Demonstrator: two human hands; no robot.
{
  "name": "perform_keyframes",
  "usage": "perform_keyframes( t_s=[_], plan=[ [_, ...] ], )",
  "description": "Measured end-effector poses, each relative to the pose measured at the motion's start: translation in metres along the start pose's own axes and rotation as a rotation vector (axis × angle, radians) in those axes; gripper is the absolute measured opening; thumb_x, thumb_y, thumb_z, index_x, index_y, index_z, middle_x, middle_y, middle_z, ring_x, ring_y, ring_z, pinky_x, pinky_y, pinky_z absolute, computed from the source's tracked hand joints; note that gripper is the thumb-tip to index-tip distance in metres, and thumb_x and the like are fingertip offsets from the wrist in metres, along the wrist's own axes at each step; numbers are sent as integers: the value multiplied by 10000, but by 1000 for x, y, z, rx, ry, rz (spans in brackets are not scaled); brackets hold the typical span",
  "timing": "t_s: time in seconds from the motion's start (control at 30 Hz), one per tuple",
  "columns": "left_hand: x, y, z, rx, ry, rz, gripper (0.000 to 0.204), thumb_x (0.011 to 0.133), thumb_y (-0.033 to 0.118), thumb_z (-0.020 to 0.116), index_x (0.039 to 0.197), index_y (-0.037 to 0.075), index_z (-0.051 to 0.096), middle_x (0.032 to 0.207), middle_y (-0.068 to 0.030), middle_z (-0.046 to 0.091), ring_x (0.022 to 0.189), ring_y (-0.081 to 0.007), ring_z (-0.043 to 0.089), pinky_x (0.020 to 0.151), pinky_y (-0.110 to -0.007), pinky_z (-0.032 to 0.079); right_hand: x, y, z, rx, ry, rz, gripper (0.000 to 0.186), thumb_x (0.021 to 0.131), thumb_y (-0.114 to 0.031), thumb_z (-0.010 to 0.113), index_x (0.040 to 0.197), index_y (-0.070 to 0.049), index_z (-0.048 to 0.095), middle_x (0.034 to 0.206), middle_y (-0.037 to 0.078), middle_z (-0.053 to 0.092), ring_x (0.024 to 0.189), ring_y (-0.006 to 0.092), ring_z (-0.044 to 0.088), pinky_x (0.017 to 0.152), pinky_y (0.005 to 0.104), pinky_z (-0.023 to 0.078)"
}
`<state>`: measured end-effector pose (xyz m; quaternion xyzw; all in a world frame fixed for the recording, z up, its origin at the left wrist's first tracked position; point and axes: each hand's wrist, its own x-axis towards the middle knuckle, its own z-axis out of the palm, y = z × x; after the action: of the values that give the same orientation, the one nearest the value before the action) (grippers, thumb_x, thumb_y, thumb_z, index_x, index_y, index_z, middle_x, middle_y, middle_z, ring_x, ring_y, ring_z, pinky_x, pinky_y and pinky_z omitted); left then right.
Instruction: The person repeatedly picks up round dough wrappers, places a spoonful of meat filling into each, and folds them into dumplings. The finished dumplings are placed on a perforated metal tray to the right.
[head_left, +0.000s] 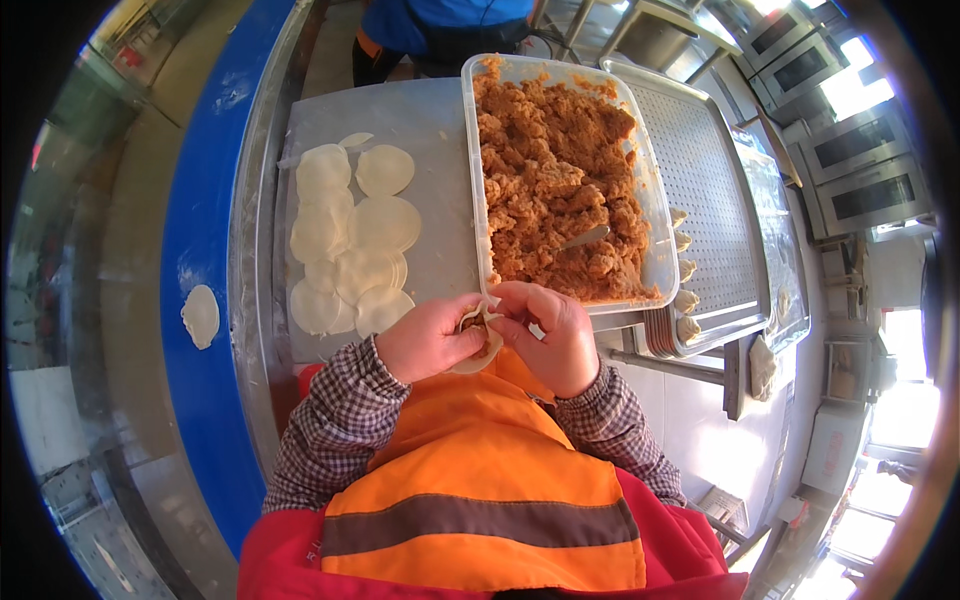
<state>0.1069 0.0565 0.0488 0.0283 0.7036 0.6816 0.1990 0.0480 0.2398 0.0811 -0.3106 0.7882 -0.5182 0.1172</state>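
Note:
Close in front of my orange apron, a round dough wrapper (476,363) is held between both hands, with some brown filling showing in its middle. My left hand (428,338) cups it from the left, thumb lying over the filling. At the top edge, the fingers of my right hand (553,335) pinch the dough into a fold. Just beyond stands a white plastic tub (656,205) of reddish-brown filling (556,130), a flat metal spreader (586,237) stuck in it. Several flat round wrappers (386,224) lie overlapping on the board left of the tub.
Right of the tub, perforated metal trays (700,150) are stacked, with several filled dumplings (686,300) along the near left edge. A blue strip (215,130) runs along the left, carrying a single wrapper (200,317). A person in blue (440,25) stands beyond the table.

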Motion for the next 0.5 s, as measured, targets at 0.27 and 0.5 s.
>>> perform_keyframes(
  t_s=[0.27, 0.5],
  plan=[
    [-5, 3, -2, -617, 26, -69, 312, 961, 170, 548, 1231, 32, 472, 872, -63, 609, 611, -92, 570, 471, -220, 466, 0, 8, 1, -131, 96, -288, 154, 747, 24, 701, 876, 2, 620, 786, 97, 648, 625, 174, 604, 553, 275, 484],
    [-6, 8, 0, -261, 3, -104, 308, 968, 110, 509, 1257, 22, 450, 788, -34, 574, 568, -85, 533, 469, -212, 456, -1, 13, 3, -127, 30, -242, 161, 736, 28, 705, 870, -7, 622, 782, 107, 652, 614, 198, 611, 548, 278, 488]
  ],
)
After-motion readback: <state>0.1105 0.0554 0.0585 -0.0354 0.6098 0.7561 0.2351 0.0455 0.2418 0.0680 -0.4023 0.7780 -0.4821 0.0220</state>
